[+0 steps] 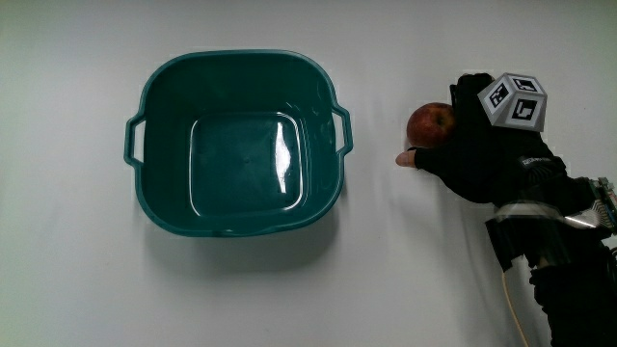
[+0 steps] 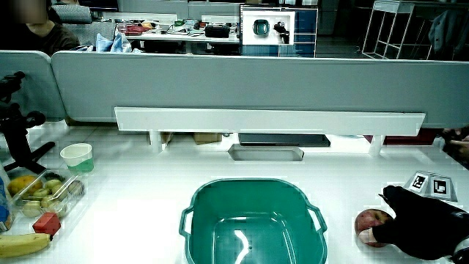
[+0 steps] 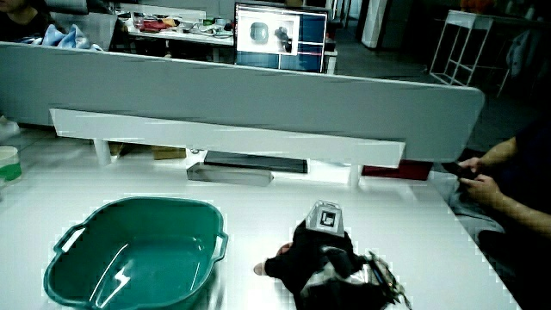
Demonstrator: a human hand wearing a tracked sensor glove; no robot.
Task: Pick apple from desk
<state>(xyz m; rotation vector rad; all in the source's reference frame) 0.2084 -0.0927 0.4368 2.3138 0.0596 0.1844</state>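
The hand (image 1: 482,154) lay against the apple (image 1: 430,123) on the bare table (image 1: 77,289), just beside the basin (image 1: 236,143). The fingers curled over and around the fruit, thumb tip showing below it; whether they were already clamped could not be told.

Risk: the apple was round, smooth and glossy, so a shallow grasp could let it roll out toward the basin's handle. The black glove was soft fabric, which probably dulled feel. The marker cube (image 1: 514,100) was rigid and boxy.

The basin was teal moulded plastic, rounded-square, shiny inside. In a side view the apple (image 2: 368,222) showed pale-mottled red.
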